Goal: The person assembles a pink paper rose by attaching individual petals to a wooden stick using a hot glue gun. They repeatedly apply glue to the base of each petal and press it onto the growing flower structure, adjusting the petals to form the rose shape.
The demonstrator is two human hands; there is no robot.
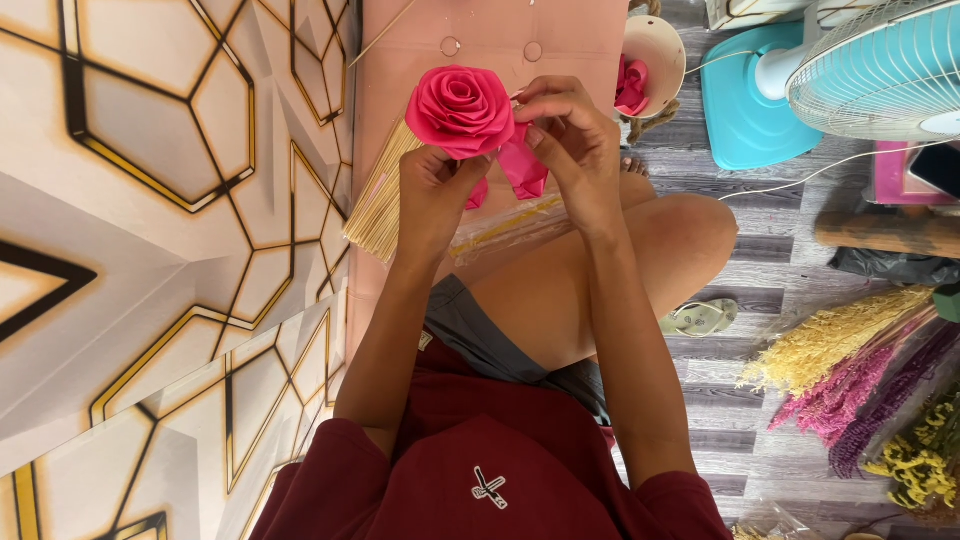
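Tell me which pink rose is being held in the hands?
The big pink ribbon rose, fully open, is gripped below by the left hand while the right hand pinches its loose ribbon tail. The other pink rose sits untouched inside the white cup.

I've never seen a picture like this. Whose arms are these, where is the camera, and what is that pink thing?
There is no machine here, only one picture from a camera worn on a person's head, looking down at their own arms and lap. The person sits on a grey plank floor in a dark red shirt.

The left hand grips a pink ribbon rose from underneath. The right hand pinches the loose ribbon tail beside the bloom.

Behind the hands lies a bundle of thin pale sticks on a pink board. A small pot holds more pink ribbon. To the right are a turquoise fan, a sandal and bunches of dried flowers in yellow, pink and purple.
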